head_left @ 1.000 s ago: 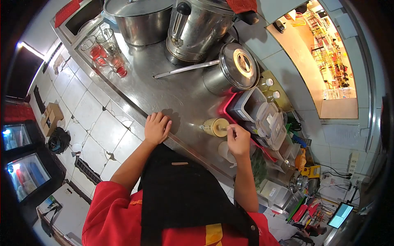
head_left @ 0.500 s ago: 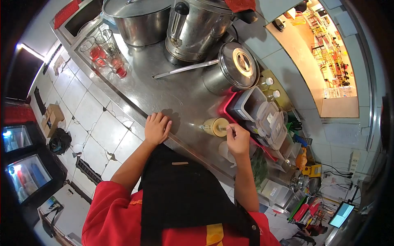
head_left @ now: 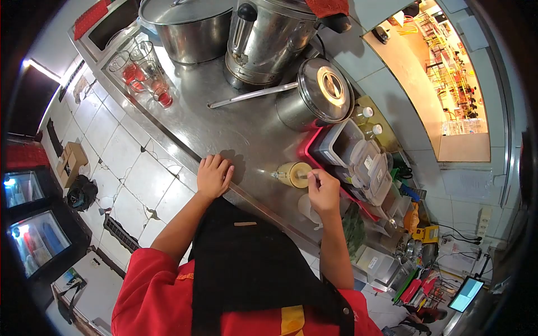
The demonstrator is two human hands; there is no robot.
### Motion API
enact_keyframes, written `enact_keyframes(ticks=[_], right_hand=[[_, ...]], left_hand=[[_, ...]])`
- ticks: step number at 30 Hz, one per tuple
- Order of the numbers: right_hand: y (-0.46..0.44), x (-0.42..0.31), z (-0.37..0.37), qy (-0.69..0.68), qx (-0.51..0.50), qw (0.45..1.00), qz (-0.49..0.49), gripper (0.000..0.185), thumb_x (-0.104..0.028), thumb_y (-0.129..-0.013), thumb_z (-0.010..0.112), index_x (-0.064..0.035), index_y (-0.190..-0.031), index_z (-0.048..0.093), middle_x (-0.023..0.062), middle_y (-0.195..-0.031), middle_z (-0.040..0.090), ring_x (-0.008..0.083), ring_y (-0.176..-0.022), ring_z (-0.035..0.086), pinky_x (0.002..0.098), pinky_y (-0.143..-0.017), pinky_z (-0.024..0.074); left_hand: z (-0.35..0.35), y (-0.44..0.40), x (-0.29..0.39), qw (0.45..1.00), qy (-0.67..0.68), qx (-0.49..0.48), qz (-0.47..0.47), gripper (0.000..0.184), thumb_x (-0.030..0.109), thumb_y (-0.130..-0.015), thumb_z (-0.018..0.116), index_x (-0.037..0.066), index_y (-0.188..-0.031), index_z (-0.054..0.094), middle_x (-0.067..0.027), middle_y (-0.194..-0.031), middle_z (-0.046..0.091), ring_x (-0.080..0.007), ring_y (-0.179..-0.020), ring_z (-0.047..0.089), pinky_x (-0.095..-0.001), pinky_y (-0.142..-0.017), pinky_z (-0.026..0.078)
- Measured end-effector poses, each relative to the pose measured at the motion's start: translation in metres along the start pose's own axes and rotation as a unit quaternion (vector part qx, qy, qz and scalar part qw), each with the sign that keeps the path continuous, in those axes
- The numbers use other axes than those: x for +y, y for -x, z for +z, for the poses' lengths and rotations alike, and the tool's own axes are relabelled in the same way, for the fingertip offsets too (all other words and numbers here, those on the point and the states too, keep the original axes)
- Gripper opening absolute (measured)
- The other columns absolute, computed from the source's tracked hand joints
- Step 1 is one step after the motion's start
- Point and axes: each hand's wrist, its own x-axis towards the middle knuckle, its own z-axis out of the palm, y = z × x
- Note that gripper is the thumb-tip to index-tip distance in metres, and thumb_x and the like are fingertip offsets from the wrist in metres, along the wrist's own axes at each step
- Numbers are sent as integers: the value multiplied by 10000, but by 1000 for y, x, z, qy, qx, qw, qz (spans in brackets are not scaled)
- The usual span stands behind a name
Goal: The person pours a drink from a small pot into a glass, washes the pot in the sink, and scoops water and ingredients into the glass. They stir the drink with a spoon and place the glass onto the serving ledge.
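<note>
A glass mug [head_left: 292,174] of creamy yellowish drink stands on the steel counter [head_left: 246,134], its handle pointing left. My right hand [head_left: 324,192] is closed in a pinch over the mug's right rim, on the end of a spoon [head_left: 303,176] that dips into the drink. Its lower end is hidden in the liquid. Flat on the counter's front edge lies my left hand [head_left: 214,176], fingers stretched out and holding nothing. Beside my right wrist stands a pale cup-like container [head_left: 307,208], partly covered by the hand.
Several glass mugs [head_left: 148,70], some with red liquid, stand at the far left. Behind are a big pot [head_left: 193,36], a steel urn [head_left: 269,45] and a lidded pot [head_left: 322,92] with a long handle reaching left. Plastic containers [head_left: 361,162] line the right side.
My right hand has shifted very slightly to the left with the spoon in the mug. My left hand stays in place on the counter edge.
</note>
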Motion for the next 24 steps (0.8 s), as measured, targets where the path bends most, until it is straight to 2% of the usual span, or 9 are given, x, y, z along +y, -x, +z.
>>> enact_keyframes(ticks=[3, 6, 8, 12, 14, 18, 21, 23, 24], right_hand=[[0, -5, -1, -52, -34, 998, 18, 121, -86, -935, 664, 33, -928, 687, 186, -795, 679, 256, -662, 663, 346, -640, 506], [-4, -7, -2, -23, 26, 999, -3, 125, -91, -938, 663, 31, -935, 688, 186, -793, 678, 252, -662, 662, 344, -637, 503], [-3, -4, -4, -5, -50, 998, 24, 124, -90, -934, 666, 31, -941, 689, 192, -798, 678, 262, -662, 660, 344, -639, 504], [-3, -7, 0, -47, -1, 999, 25, 125, -91, -927, 670, 31, -938, 689, 199, -808, 680, 301, -678, 668, 359, -649, 511], [-1, -2, 0, -8, -16, 1000, 1, 122, -88, -920, 671, 31, -937, 691, 208, -816, 680, 340, -703, 674, 379, -661, 518], [-1, -1, 3, -37, -25, 999, -16, 115, -83, -919, 670, 27, -946, 693, 206, -820, 683, 357, -719, 679, 392, -676, 525], [-2, -5, 2, 17, 10, 1000, -22, 116, -83, -921, 667, 24, -959, 694, 211, -849, 690, 364, -751, 685, 393, -699, 528], [-2, -15, -4, -22, -69, 997, 39, 120, -87, -924, 663, 22, -966, 694, 214, -880, 696, 364, -788, 690, 392, -723, 529], [-1, -13, -2, -22, -69, 997, 41, 120, -87, -924, 663, 22, -966, 694, 214, -880, 696, 364, -788, 690, 392, -723, 529]], left_hand=[[-1, 0, 0, 1000, 4, -1, -2, 178, 248, -945, 623, 85, -1001, 668, -105, -989, 568, -303, -950, 532, -413, -830, 411], [-1, 0, 0, 1000, 1, 10, 6, 183, 253, -948, 621, 86, -1005, 669, -106, -980, 561, -301, -954, 529, -412, -832, 410], [2, -1, -1, 1000, -4, 20, 9, 187, 266, -943, 622, 90, -992, 663, -96, -971, 562, -291, -950, 531, -408, -832, 409], [1, 0, -1, 1000, 1, 4, 4, 191, 260, -954, 613, 85, -1004, 672, -108, -973, 558, -300, -958, 527, -408, -840, 408], [2, 0, -1, 1000, -1, 8, 5, 192, 261, -953, 613, 85, -1002, 672, -109, -972, 558, -300, -953, 526, -410, -836, 408], [-1, -1, 1, 1000, 12, 2, 2, 194, 261, -950, 615, 82, -999, 671, -109, -969, 560, -301, -942, 526, -413, -829, 409], [0, -1, 0, 1000, 4, 9, 9, 192, 258, -947, 616, 80, -1000, 670, -107, -972, 564, -300, -941, 527, -411, -831, 412], [0, -1, 0, 1000, 2, 10, 7, 191, 256, -945, 618, 80, -999, 668, -107, -976, 565, -300, -943, 528, -411, -833, 413], [0, -1, 0, 1000, 2, 9, 7, 189, 254, -942, 621, 79, -998, 667, -107, -980, 567, -300, -944, 529, -411, -835, 414]])
